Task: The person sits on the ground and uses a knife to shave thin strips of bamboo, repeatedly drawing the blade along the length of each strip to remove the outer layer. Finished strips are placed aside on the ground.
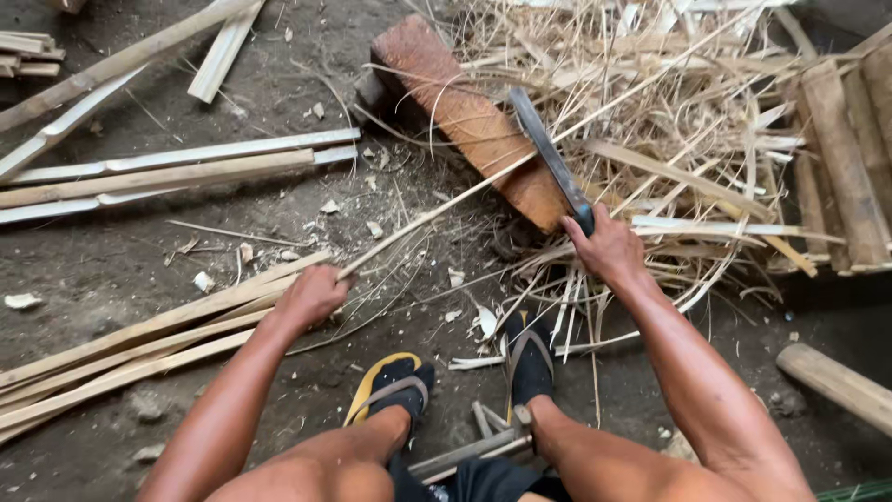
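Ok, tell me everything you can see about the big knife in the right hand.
The knife has a long, flat, dull grey metal blade, broad and roughly straight. The right hand grips its dark handle, mostly hidden in the fist. The blade points up and away, angled left, over a reddish-brown wooden block. It crosses the thin bamboo strip held by the left hand.

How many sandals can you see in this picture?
2. One sandal sits left of centre near the bottom edge; the other sandal is right of it, below the right hand gripping the knife.

Black-and-yellow sandals (390, 389), bare arms
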